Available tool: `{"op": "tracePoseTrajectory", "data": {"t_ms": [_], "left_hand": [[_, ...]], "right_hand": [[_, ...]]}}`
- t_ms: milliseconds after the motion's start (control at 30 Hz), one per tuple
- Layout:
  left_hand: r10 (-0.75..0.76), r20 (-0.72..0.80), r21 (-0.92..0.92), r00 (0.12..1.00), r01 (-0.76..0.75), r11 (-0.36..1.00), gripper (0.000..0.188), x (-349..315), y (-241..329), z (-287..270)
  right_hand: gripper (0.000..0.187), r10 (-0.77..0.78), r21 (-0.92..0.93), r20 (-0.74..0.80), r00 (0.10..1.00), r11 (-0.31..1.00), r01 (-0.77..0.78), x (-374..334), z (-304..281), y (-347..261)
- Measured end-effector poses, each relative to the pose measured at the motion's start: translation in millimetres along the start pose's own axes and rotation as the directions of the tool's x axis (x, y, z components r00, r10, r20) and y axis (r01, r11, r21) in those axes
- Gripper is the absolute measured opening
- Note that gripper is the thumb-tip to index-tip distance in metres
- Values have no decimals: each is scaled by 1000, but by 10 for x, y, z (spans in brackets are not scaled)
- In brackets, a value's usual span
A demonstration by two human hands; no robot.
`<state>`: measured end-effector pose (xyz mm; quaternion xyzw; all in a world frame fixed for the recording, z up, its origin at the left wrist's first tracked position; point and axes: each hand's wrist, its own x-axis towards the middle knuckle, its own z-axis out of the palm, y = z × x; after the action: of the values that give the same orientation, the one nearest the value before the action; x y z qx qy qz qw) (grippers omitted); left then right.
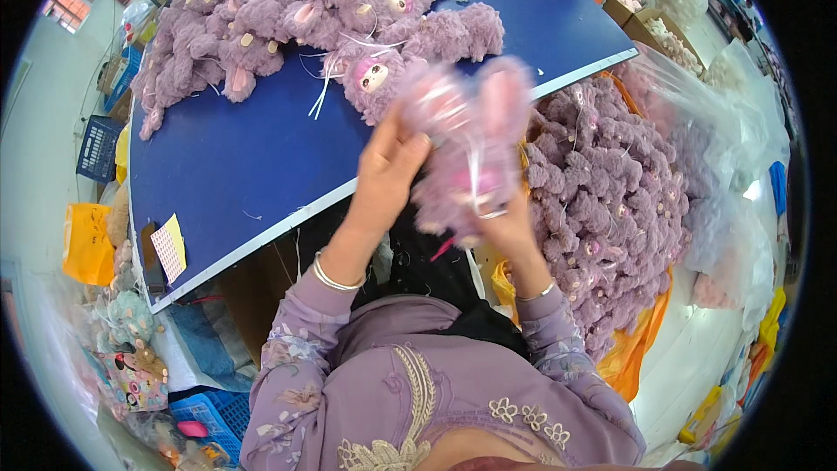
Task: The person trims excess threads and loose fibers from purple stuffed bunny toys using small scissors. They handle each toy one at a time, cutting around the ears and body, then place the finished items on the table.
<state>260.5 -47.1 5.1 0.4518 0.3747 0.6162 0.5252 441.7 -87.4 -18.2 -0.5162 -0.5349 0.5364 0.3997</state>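
Note:
A purple plush bunny toy (462, 157) with long pink-lined ears is between my hands, blurred by motion, above the near edge of the blue table. White ties run across it. My left hand (389, 161) grips it near one ear, the thumb pressed against the fluff. Lower down, my right hand (506, 225) holds its body from the other side, some fingers hidden behind it. Just beyond my left hand, another plush toy (373, 78) with a pale face lies on the table with white strings trailing from it.
Many more purple plush toys (261, 17) are heaped on the far side of the blue table (244, 179). To my right stands a large orange-edged sack (641, 340) full of purple plush (602, 174). A sheet of small labels (169, 249) lies at the table's left corner.

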Motion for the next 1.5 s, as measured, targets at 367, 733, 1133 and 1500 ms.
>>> {"op": "tracePoseTrajectory", "data": {"t_ms": [367, 733, 1133, 1500], "left_hand": [[150, 307, 902, 940, -338, 269, 64, 676, 52, -448], [93, 375, 642, 922, -331, 692, 33, -4, 42, -486], [-95, -64, 8, 993, 96, 995, 54, -433, 97, -939], [30, -64, -76, 998, -35, 996, 71, -573, 308, -1388]], "right_hand": [[18, 19, 433, -165, 986, 900, 55, 125, -456, 241], [63, -309, -348, -110, 945, 902, 255, 724, 381, -265], [37, -39, 535, 50, 998, 845, 6, 488, 786, 202], [57, -172, 206, 219, 961, 970, 126, 244, 1377, 91]]}}
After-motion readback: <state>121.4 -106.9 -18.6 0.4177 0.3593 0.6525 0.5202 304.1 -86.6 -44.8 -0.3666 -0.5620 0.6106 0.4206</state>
